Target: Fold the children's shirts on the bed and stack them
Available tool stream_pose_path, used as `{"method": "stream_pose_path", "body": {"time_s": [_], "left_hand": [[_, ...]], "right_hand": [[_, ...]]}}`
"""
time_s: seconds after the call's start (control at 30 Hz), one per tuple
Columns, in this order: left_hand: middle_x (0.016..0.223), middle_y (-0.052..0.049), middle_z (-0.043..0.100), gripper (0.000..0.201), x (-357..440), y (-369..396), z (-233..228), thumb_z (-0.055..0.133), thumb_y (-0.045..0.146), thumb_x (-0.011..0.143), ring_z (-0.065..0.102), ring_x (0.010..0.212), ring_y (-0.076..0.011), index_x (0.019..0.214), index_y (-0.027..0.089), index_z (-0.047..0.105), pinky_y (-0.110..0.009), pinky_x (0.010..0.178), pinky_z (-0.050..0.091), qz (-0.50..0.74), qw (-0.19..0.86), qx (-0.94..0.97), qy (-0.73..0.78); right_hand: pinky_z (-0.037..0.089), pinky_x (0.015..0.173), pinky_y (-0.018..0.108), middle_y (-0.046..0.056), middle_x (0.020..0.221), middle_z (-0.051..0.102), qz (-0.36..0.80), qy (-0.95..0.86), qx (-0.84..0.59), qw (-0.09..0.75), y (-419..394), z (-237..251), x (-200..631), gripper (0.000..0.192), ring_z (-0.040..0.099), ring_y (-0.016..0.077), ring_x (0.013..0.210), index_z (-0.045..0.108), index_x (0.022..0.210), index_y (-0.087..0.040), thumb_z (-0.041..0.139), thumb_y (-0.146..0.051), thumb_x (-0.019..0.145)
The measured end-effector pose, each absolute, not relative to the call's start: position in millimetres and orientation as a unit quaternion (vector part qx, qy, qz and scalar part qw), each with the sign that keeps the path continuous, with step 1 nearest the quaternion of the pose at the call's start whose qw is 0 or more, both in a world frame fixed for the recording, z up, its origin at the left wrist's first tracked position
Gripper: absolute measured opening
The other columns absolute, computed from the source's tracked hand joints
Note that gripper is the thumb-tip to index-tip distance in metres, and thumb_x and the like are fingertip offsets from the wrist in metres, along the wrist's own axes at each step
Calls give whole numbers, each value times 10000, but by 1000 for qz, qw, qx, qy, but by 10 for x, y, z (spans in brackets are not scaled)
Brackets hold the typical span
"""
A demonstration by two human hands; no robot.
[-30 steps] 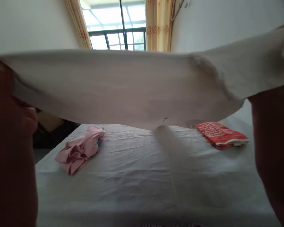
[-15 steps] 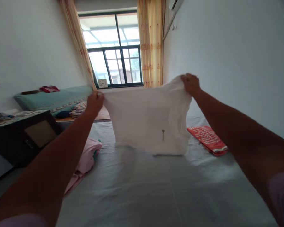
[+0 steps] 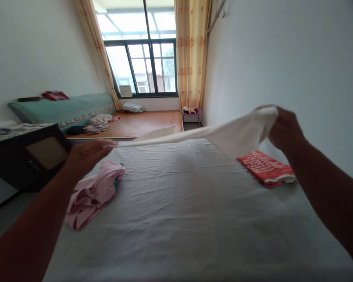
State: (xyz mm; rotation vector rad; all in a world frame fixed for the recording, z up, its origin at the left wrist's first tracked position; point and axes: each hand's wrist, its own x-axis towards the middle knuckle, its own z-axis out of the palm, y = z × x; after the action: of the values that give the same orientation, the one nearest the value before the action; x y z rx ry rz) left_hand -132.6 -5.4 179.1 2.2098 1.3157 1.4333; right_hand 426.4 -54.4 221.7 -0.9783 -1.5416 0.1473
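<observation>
white cloth (image 3: pixel 238 135); pink garment (image 3: pixel 91 192) with a green bit; red packet (image 3: pixel 264 168) with white print; pale grey sheet (image 3: pixel 179 211); yellow patterned curtain (image 3: pixel 191 51).

**Around the bed: clothes, window, furniture**

A wide bed (image 3: pixel 188 219) under a pale grey sheet fills the lower view. At its 9 o'clock edge lies a crumpled pink garment (image 3: pixel 91 192); at 3 o'clock, near the white wall (image 3: pixel 282 55), rests a folded red cloth with white print (image 3: pixel 266 168). At 12 o'clock a dark-framed window (image 3: pixel 144 62) stands between yellow patterned curtains (image 3: pixel 191 55). At 10 o'clock sit a dark cabinet (image 3: pixel 32 156), a green cushioned bench (image 3: pixel 61 109) and a wooden platform (image 3: pixel 147 122) with loose clothes.
</observation>
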Motion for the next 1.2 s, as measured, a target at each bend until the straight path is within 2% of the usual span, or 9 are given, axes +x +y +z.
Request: {"method": "stream_pose_path", "body": {"time_s": [0.1, 0.2, 0.4, 0.6, 0.7, 0.83, 0.97, 1.07, 1.2], "left_hand": [[1101, -31, 708, 239, -1489, -413, 1178, 636, 412, 838, 619, 1083, -227, 980, 243, 727, -395, 1013, 455, 283, 185, 837, 430], [1092, -37, 712, 214, -1515, -662, 740, 569, 364, 884, 606, 1119, -217, 961, 264, 742, -364, 1011, 462, 149, 246, 870, 401], [1141, -55, 695, 202, -1366, -754, 624, 608, 386, 841, 560, 1195, -243, 933, 266, 742, -341, 1021, 446, 71, 304, 862, 399], [812, -35, 686, 396, -1045, -90, 778, 635, 556, 758, 637, 768, -210, 940, 209, 690, -277, 681, 526, 231, 342, 755, 510], [830, -36, 661, 606, -834, 291, 669, 640, 608, 713, 615, 712, -187, 1160, 202, 596, -258, 580, 494, 348, 387, 633, 573], [889, -50, 647, 775, -726, 435, 441, 613, 626, 717, 612, 725, -170, 1359, 221, 458, -257, 591, 484, 335, 435, 573, 609], [862, -36, 645, 756, -790, 313, 305, 605, 631, 718, 595, 760, -173, 1327, 189, 531, -248, 624, 461, 281, 380, 665, 578], [828, -36, 661, 689, -834, 264, 313, 628, 642, 676, 592, 786, -192, 1172, 164, 659, -262, 674, 461, 252, 339, 715, 557], [843, -60, 698, 609, -876, 259, 379, 656, 656, 623, 598, 799, -219, 979, 168, 737, -261, 664, 469, 223, 347, 723, 554]], "right_hand": [[474, 493, 282, 33, 721, 677, 292, -660, -486, 493, -985, 1463, 4377, 339, 591, 165, 550, 725, 873, -237, 735, -534, 710], [506, 601, 318, 72, 796, 699, 420, -714, -458, 323, -1278, 986, 4386, 326, 634, 216, 676, 741, 847, -227, 611, -525, 822], [483, 775, 313, 100, 934, 695, 541, -742, -389, 74, -1327, 826, 4275, 401, 636, 226, 867, 719, 981, -148, 511, -483, 903], [471, 640, 289, 49, 770, 654, 479, -648, -535, 255, -546, 730, 4274, 497, 586, 177, 688, 676, 886, -137, 571, -616, 800], [493, 659, 307, 55, 809, 657, 385, -579, -631, 345, -153, 580, 4269, 507, 597, 191, 727, 657, 999, -158, 537, -614, 814], [511, 621, 294, 117, 1050, 644, 390, -517, -687, 329, -144, 419, 4325, 599, 623, 193, 783, 496, 1289, -199, 470, -618, 861], [505, 642, 293, 100, 1071, 643, 388, -584, -652, 288, -508, 344, 4363, 813, 625, 201, 811, 303, 1461, -241, 599, -595, 791], [480, 694, 279, 41, 1036, 645, 364, -678, -581, 265, -684, 302, 4397, 745, 599, 192, 839, 457, 1387, -241, 667, -547, 741], [364, 542, 226, -24, 687, 571, 356, -694, -580, 234, -730, 237, 4542, 488, 479, 116, 593, 686, 1067, -170, 601, -561, 788]]}}
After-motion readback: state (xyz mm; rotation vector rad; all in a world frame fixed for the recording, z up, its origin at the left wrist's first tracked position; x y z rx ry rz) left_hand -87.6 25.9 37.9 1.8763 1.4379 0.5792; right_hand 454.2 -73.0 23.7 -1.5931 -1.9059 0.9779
